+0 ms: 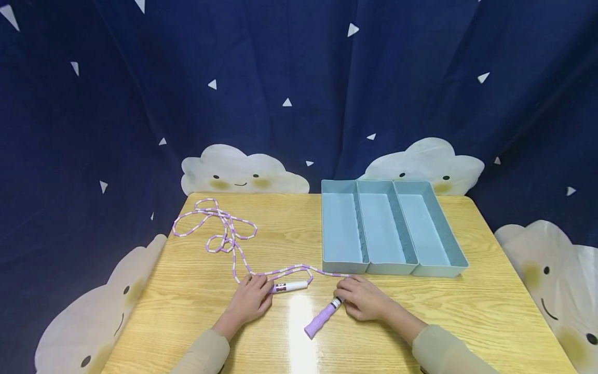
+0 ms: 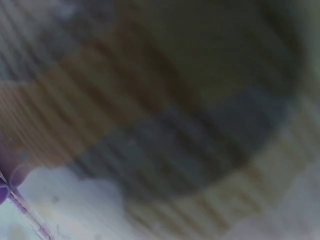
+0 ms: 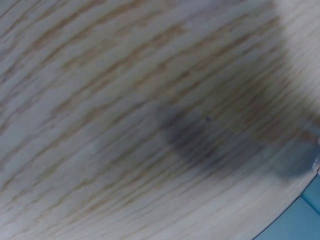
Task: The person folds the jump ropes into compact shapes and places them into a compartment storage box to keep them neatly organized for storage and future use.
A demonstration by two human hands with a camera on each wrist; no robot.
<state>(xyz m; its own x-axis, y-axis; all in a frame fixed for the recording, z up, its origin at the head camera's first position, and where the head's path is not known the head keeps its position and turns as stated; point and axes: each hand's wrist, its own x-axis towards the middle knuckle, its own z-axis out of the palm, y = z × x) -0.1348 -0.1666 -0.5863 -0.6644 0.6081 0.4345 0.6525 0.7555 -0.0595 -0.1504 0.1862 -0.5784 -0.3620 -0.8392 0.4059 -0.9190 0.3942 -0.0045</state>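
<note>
A jump rope with a purple-and-white beaded cord [image 1: 233, 224] lies on the wooden table. My left hand [image 1: 251, 297] grips one handle [image 1: 294, 285], whose white end points right out of the fingers; its purple grip is mostly hidden under them. With curled fingers, my right hand [image 1: 363, 298] holds the collar end of the other handle [image 1: 322, 318], and the purple grip slants out toward the near left. The cord runs between both hands. In the left wrist view, a bit of purple cord [image 2: 31, 216] shows beside a fingertip at the lower left.
A light-blue tray [image 1: 369, 268] with three long compartments stands at the back right, just beyond my right hand. Its corner [image 3: 287, 225] shows in the right wrist view. Loose loops of cord spread over the back left. A dark blue curtain [image 1: 261, 62] hangs behind the table [image 1: 289, 218].
</note>
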